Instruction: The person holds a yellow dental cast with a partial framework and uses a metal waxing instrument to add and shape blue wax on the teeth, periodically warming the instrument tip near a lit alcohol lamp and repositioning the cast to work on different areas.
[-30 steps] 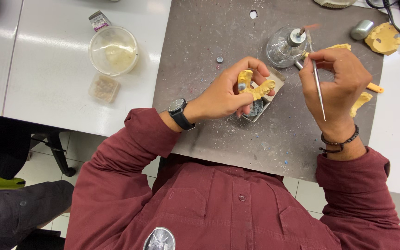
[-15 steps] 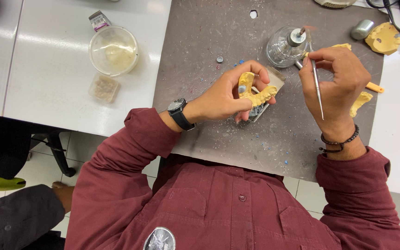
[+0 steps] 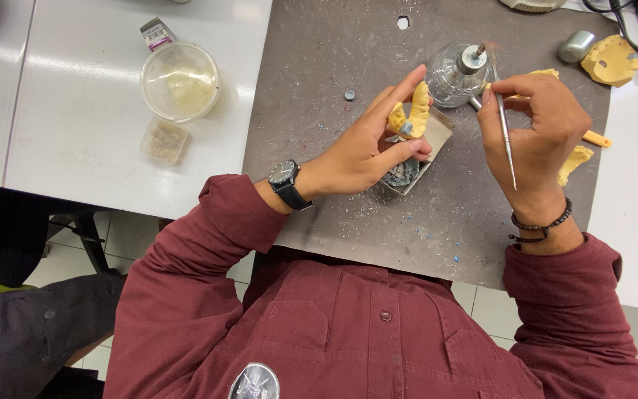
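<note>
Yellow dental cast (image 3: pixel 415 112) sits pinched between the left hand's (image 3: pixel 367 151) fingers above a small tray (image 3: pixel 422 159). At three o'clock from it, the right hand (image 3: pixel 537 137) pinches a thin metal tool (image 3: pixel 503 118), its tip by the glass burner (image 3: pixel 458 74).

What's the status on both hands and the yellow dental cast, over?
Left hand grips yellow dental cast. Right hand pinches thin metal tool, tip at glass burner. Nothing between.
</note>
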